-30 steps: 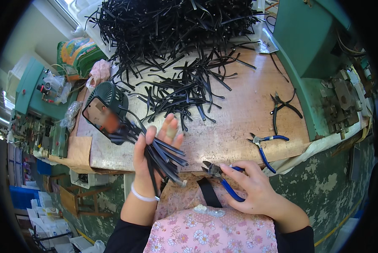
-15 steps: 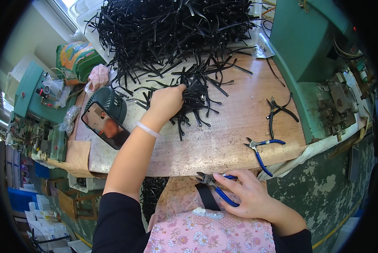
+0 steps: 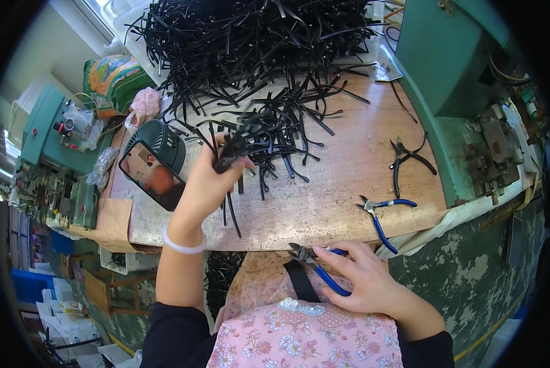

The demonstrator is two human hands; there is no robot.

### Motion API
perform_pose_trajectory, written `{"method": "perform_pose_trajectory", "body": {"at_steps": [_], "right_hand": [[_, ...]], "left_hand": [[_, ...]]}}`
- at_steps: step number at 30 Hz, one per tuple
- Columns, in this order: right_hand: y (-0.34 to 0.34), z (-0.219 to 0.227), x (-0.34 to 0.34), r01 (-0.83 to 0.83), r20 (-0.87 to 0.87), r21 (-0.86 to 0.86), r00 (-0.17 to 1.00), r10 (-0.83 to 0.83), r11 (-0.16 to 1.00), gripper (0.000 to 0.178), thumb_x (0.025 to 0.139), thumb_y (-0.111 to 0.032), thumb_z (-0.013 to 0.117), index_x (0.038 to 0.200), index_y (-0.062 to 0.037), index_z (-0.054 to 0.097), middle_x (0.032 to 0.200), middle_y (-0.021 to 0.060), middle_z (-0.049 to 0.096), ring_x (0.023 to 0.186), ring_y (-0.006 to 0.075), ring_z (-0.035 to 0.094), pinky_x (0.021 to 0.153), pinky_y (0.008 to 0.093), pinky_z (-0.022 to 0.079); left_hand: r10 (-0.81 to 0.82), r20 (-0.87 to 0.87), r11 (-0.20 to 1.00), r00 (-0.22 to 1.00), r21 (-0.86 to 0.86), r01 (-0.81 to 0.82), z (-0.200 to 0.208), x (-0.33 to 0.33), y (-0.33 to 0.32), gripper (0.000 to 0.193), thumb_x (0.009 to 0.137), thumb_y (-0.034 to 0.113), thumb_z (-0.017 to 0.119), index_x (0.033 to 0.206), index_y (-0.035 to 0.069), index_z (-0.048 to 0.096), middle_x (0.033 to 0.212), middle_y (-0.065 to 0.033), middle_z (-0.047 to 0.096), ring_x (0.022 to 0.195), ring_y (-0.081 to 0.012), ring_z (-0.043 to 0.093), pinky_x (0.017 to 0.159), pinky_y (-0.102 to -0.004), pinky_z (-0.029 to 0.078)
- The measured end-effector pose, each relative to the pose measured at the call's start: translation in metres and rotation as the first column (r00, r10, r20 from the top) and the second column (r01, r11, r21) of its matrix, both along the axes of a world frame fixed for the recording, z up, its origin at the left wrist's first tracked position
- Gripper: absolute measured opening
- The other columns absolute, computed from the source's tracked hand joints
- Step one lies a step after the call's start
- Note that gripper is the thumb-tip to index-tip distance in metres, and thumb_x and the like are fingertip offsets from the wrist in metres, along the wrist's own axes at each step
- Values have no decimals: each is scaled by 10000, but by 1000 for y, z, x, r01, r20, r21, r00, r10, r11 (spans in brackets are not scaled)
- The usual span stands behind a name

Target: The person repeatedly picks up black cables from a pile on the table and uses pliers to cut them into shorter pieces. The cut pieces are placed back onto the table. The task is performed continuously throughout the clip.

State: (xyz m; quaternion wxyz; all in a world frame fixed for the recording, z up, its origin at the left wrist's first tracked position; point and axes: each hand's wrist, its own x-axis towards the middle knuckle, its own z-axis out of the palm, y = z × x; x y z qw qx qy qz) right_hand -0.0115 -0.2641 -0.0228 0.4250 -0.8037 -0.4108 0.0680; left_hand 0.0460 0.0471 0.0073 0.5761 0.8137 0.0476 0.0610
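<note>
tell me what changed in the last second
The left hand dropped its first bundle off the near edge, reached out to the loose black strips on the bench, closed on a few and is now lifting them back. The right hand kept the blue-handled cutters at the lap. Both spare pliers lay untouched.

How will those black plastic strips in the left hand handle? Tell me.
The black strips probably flex rather than flop: loose ends hang from the left hand in gentle curves. They look light, since a few fingers lift a bunch. They likely tangle, judging by the snarled pile.
</note>
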Motion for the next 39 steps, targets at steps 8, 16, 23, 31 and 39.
{"method": "perform_pose_trajectory", "body": {"at_steps": [8, 16, 23, 31, 39], "right_hand": [[-3, -3, -4, 73, 1, -22, 997, -73, 997, 666, 737, -192, 756, 1366, -160, 540, 1131, 154, 517, 1002, 320, 538, 861, 409, 452], [2, 17, 4, -17, 199, -106, 979, 38, 994, 676, 696, -189, 761, 1343, -186, 565, 1156, 144, 521, 1014, 324, 520, 868, 427, 407], [2, 30, 7, -3, 348, -175, 935, 65, 985, 629, 728, -230, 747, 1335, -220, 582, 1116, 119, 541, 1006, 297, 527, 839, 410, 411], [-7, 26, 5, -7, 214, -146, 976, 39, 989, 657, 712, -223, 767, 1341, -212, 579, 1009, 114, 544, 868, 277, 552, 727, 378, 468], [1, 33, -4, 12, 143, -58, 990, -3, 998, 717, 683, -154, 757, 1369, -164, 550, 998, 130, 541, 862, 286, 547, 732, 370, 468]], "left_hand": [[-311, 127, 559, 942, -777, 290, -24, -47, -40, 187, 968, 189, 565, 1132, 108, 524, 796, -39, 509, 533, -101, 461, 490, -265, 411], [-342, 217, 332, 914, -882, 334, -34, -54, -53, 222, 1000, 285, 516, 900, 88, 498, 590, 11, 394, 423, -60, 342, 388, -217, 336], [-395, 285, 279, 873, -869, 409, -33, -53, -53, 248, 996, 321, 534, 915, 90, 496, 593, 10, 398, 430, -65, 344, 405, -216, 331], [-103, 513, 807, 852, -458, 373, -19, -77, -74, 281, 1014, 436, 435, 916, 176, 392, 594, 62, 395, 422, -45, 361, 439, -224, 386], [43, 755, 962, 655, -208, 177, -23, -89, -93, 266, 1031, 419, 370, 949, 166, 366, 667, 36, 418, 471, -55, 386, 462, -217, 412]]}}
